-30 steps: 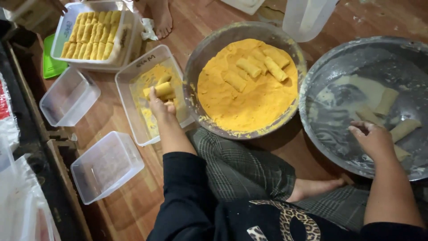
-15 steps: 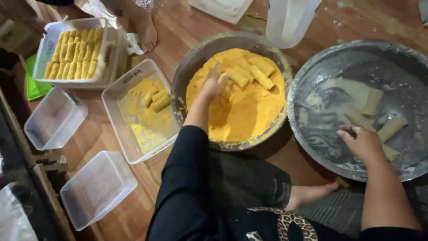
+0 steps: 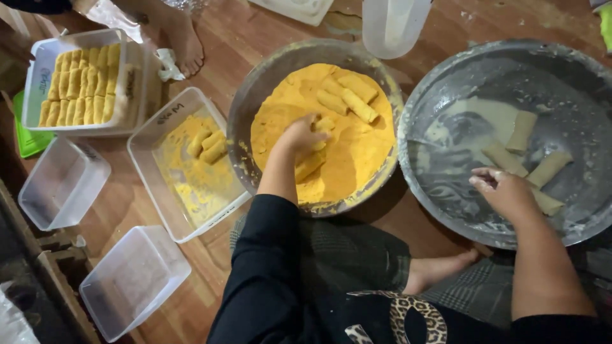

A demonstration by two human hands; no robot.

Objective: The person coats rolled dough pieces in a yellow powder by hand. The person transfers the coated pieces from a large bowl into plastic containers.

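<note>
My left hand (image 3: 298, 137) closed around a crumbed roll (image 3: 324, 123) inside the crumb bowl (image 3: 255, 89). My right hand (image 3: 507, 193), fingers loosely curled and holding nothing, rested in the batter pan (image 3: 446, 76) beside pale rolls (image 3: 503, 158).

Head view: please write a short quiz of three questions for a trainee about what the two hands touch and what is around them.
1. True or false: the left hand is in the bowl of yellow crumbs.
2. What does the right hand reach into?
A. clear tub
B. metal basin with pale batter
C. white jug
3. How many coated rolls lie in the open container beside the bowl?

Key
1. True; it touches a roll there.
2. B, the metal basin, among uncoated rolls.
3. Three coated rolls.
</note>
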